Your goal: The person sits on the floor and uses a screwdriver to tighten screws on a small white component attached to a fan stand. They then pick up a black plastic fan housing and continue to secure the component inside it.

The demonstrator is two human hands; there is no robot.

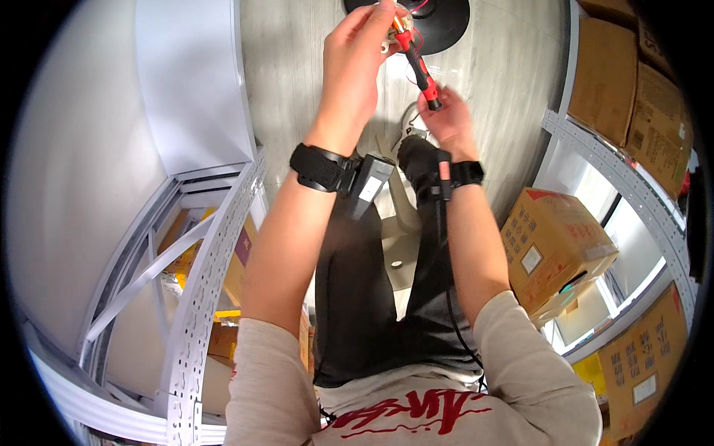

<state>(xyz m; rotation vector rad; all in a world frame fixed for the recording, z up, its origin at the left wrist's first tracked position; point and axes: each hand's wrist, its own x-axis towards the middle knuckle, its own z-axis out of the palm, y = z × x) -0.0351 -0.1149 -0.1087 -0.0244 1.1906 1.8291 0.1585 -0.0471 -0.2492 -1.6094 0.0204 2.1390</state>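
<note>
Left hand: (357, 56) closed round a small pale part (392, 26), held up near the black disc (439, 18).
Right hand: (446, 119) pinching the screwdriver (416, 63) by its handle end, tip at the part.
Slip risk: I'd say the tip could skid into the left fingers.
Wires: red leads (416, 33) beside the tip, could snag.
Around: cartons (554, 241) right, metal shelf frame (201, 282) left, legs below.

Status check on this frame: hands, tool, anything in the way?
Left hand grips small fitting. Right hand holds red-black screwdriver, tip at fitting. Red wires close by; nothing blocking.
</note>
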